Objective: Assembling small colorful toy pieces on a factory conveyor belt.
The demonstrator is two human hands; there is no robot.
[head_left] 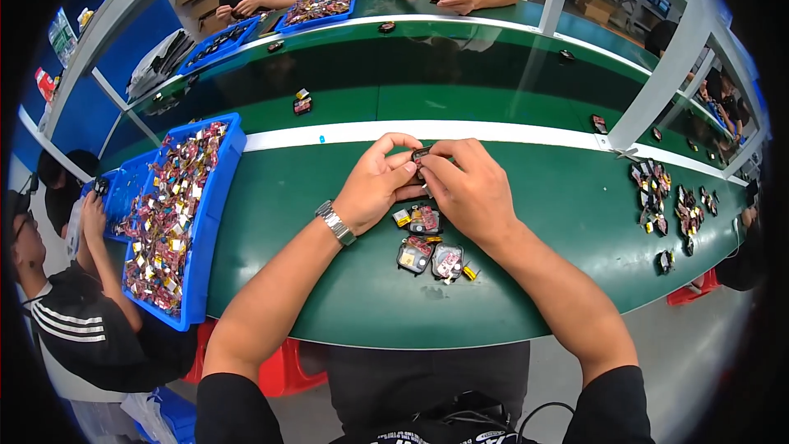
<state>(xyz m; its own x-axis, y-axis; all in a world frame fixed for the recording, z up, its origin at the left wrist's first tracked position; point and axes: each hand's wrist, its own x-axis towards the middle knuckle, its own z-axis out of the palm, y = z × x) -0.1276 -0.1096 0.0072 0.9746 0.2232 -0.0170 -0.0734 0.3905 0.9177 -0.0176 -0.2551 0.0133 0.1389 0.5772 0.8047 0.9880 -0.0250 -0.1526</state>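
Both hands meet over the green table, around a small black plastic casing (421, 154) that seems to have a reddish circuit board in it. My left hand (376, 185), with a metal watch at the wrist, grips the casing between thumb and fingers. From the other side my right hand (470, 185) pinches it, its fingertips pressed to the casing's face. Fingers hide most of the piece. Just below lie several similar open casings, among them one with a white-and-red board (447, 262), one with a grey inside (414, 255), and one by a yellow battery (401, 218).
A blue tray (215, 222) heaped with small boards and batteries stands at left. More casings (652, 193) lie in clusters at right. Beyond a white rail (427, 129) runs a dark green belt (460, 103) carrying scattered pieces. Other people sit across and at left. Grey frame posts (657, 74) rise at right.
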